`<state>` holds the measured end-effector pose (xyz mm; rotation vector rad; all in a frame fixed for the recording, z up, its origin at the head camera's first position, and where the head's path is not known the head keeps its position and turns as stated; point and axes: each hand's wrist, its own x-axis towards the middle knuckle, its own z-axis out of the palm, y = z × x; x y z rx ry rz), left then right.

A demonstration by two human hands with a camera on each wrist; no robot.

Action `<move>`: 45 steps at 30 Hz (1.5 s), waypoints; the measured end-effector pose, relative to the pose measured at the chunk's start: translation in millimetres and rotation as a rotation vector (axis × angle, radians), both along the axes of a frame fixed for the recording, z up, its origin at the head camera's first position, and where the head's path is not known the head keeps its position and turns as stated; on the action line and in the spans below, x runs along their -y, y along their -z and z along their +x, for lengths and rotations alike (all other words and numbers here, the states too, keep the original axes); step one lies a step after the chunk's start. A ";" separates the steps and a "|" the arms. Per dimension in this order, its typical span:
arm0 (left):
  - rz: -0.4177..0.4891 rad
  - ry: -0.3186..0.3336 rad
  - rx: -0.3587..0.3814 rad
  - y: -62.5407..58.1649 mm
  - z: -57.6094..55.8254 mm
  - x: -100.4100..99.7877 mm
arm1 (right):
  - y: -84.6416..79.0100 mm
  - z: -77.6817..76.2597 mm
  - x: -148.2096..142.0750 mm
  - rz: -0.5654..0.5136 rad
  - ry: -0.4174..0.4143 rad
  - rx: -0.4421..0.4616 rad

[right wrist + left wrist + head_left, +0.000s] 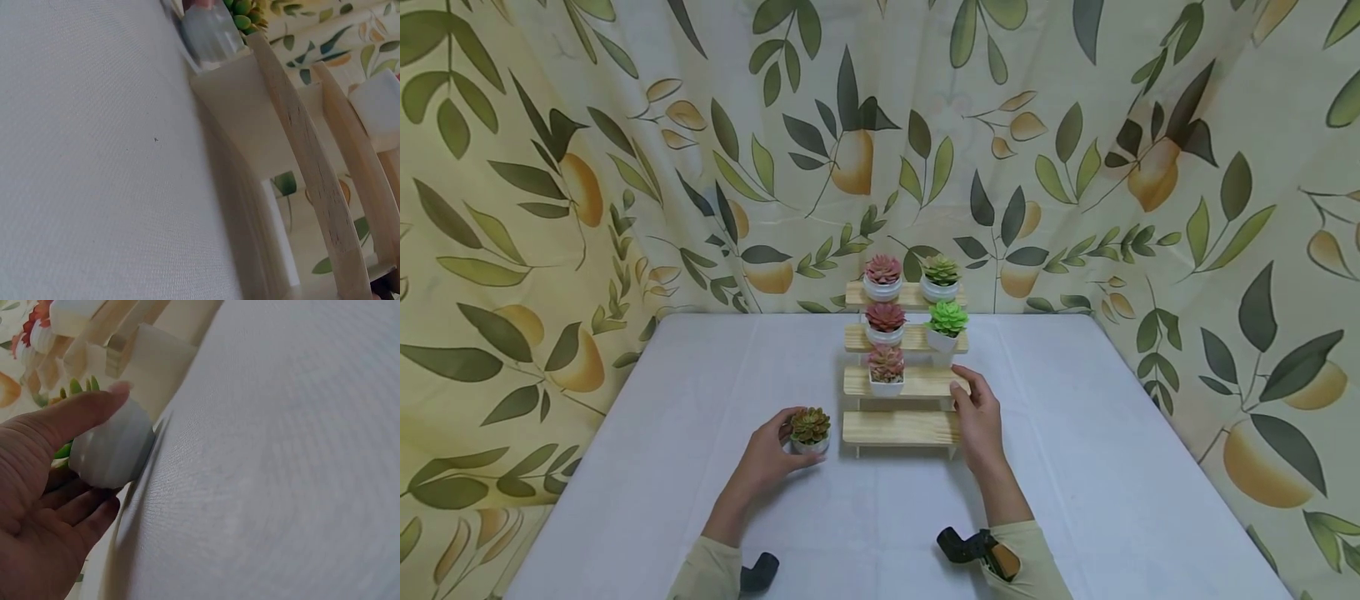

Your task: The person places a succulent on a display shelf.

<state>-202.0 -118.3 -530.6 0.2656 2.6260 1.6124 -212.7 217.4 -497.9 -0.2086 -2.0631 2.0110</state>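
Note:
My left hand [769, 452] grips a small potted succulent [810, 427] with brownish-green leaves, thumb and fingers around its white ribbed pot [115, 447]. The pot is close over the white cloth, left of a tiered wooden stand [895, 428]. My right hand [980, 418] touches the stand's right end, fingertips at the third tier from the top. On that tier sits a pink succulent in a square white pot [887, 388]. In the right wrist view the stand's front board [312, 169] shows large, with the held pot [212, 34] beyond it.
A dark red succulent [885, 322] and a bright green one [947, 323] stand on the second tier. The top tier bears a pink succulent [882, 277] and a green one [940, 277]. Behind the table [700, 375] hangs a leaf-and-fruit patterned curtain [880, 167].

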 end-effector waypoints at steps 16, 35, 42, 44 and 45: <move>0.007 -0.008 -0.002 2.3 -0.4 -0.7 | -0.6 1.7 -0.2 -0.018 -0.024 -0.008; -0.014 -0.060 -0.017 1.8 -0.4 3.0 | 3.0 -0.6 0.4 -0.022 -0.019 -0.003; 0.017 -0.069 -0.013 -8.7 0.0 4.1 | 3.1 1.2 -0.1 -0.025 -0.020 -0.002; 0.037 -0.072 -0.013 -13.3 0.6 3.4 | 2.5 1.1 -0.4 -0.025 -0.019 -0.009; 0.043 -0.072 -0.015 -15.3 1.1 2.9 | 2.2 0.8 -0.6 -0.023 -0.019 -0.011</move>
